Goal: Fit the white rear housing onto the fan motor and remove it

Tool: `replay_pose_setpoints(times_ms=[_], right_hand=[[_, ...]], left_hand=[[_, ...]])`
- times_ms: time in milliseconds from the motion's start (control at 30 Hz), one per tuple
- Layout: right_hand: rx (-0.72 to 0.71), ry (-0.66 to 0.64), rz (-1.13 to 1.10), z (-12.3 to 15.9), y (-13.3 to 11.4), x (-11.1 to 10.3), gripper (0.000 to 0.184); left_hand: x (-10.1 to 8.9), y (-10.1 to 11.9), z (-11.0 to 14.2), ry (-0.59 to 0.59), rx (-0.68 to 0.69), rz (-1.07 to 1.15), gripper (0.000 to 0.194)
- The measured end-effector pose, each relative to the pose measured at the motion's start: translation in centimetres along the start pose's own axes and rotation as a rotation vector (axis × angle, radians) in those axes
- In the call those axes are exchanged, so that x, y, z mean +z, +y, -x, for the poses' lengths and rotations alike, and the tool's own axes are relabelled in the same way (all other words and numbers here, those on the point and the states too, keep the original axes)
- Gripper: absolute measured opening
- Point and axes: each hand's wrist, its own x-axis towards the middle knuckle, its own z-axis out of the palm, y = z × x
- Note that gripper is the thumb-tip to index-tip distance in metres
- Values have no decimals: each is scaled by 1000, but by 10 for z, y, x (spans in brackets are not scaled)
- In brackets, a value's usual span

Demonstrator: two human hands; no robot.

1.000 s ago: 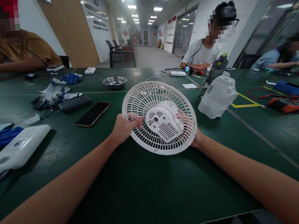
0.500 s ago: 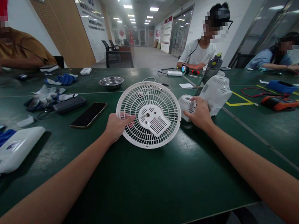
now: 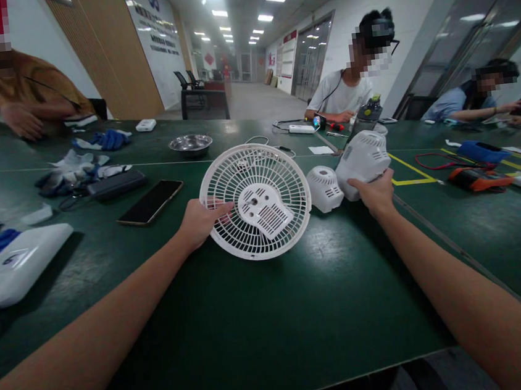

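Observation:
A round white fan grille (image 3: 266,210) is tilted up in front of me, its slotted centre plate facing me. Gripping its left rim is my left hand (image 3: 202,221), the thumb over the bars. To the right, my right hand (image 3: 376,194) is closed around the lower part of a larger white vented plastic housing (image 3: 364,154). Between the grille and that housing stands a smaller white vented motor cover (image 3: 325,189), touched by neither hand. The fingers of my right hand are partly hidden behind the housing.
On the green table (image 3: 255,319), a black phone (image 3: 150,203), a dark case (image 3: 117,184) and a white device (image 3: 21,263) lie left. A metal bowl (image 3: 190,144) sits beyond the grille. An orange multimeter (image 3: 480,179) lies right. Other people sit around the table.
My right hand has let go of the smaller motor cover and moved right onto the larger housing. My left hand still holds the grille, almost unmoved.

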Motion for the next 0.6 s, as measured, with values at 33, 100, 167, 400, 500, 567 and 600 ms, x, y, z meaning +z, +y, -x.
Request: replay_pose_setpoints(times_ms=[33,100,167,400,500,567,600], right_hand=[[-5,36,-5,-1,0,2,90],[-40,124,-70,-1,-6,1,82],[-119,205,-180,3,-19,-3,75],[-393,113,-226,51,-66,-5,75],[-361,-44,-102,69,-68,5,79],[-349,-82,-52,71,-64,9,81],[-344,-75,-47,69,-62,10,82]], left_hand=[[1,2,0,7,-13,0,21],[2,3,1,4,-20,-2,23],[2,4,1,-9,-17,-1,24],[0,0,-1,-18,-6,-21,23],[0,-1,-1,-36,21,-42,24],[-1,0,0,-47,32,-60,25],[-1,0,0,-47,33,-66,25]])
